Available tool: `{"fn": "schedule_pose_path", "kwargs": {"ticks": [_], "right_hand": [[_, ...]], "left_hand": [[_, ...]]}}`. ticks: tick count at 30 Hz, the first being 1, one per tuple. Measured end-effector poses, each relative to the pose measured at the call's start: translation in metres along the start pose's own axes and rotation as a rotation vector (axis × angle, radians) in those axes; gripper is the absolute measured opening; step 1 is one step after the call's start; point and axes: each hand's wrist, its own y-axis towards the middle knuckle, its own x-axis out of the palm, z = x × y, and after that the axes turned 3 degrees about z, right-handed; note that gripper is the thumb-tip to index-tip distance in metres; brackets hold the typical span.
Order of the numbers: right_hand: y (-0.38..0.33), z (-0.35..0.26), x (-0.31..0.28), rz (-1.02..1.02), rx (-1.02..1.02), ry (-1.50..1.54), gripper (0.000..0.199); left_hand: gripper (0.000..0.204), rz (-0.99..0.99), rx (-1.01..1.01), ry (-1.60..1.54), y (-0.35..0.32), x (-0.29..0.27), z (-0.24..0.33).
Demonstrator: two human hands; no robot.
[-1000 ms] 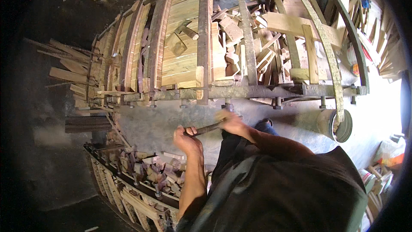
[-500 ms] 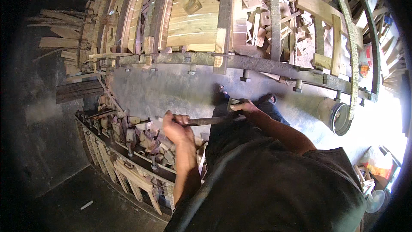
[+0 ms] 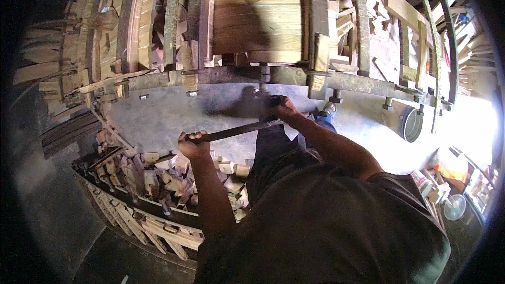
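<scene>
Two hands on a long dark bar, levering at the bolt under the wooden frame

The left hand (image 3: 192, 144) is clenched around the near end of the bar (image 3: 236, 130), and the right hand (image 3: 286, 109) is wrapped around it close to the far end, which meets a bolt (image 3: 261, 85) at about 12 o'clock from the person, just below the curved metal rail (image 3: 347, 81). The bar is thin, dark and straight, lying nearly level across the grey plate (image 3: 158, 118), its tip blurred so the fit on the bolt cannot be told. If the tip sits shallow, it could slip off under load and throw the right knuckles into the rail. A slip could also swing the left hand down toward the loose wooden blocks (image 3: 158, 168) heaped at 9 o'clock.
</scene>
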Motion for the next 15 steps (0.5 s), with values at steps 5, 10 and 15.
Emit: {"fn": "schedule_pose_path", "kwargs": {"ticks": [5,10,15], "right_hand": [[0.015,-0.004,0.047,0.326,0.078,-0.394,0.027],[0.015,0.000,0.051,0.541,0.258,-0.877,0.051],[0.019,-0.037,0.082,0.592,0.351,-1.041,0.052]], "left_hand": [[0.036,0.097,-0.131,0.008,0.086,-0.003,-0.003],[0.034,0.267,-0.340,0.055,0.150,-0.036,-0.044],[0.035,0.403,-0.433,0.068,0.165,-0.055,-0.065]]}}
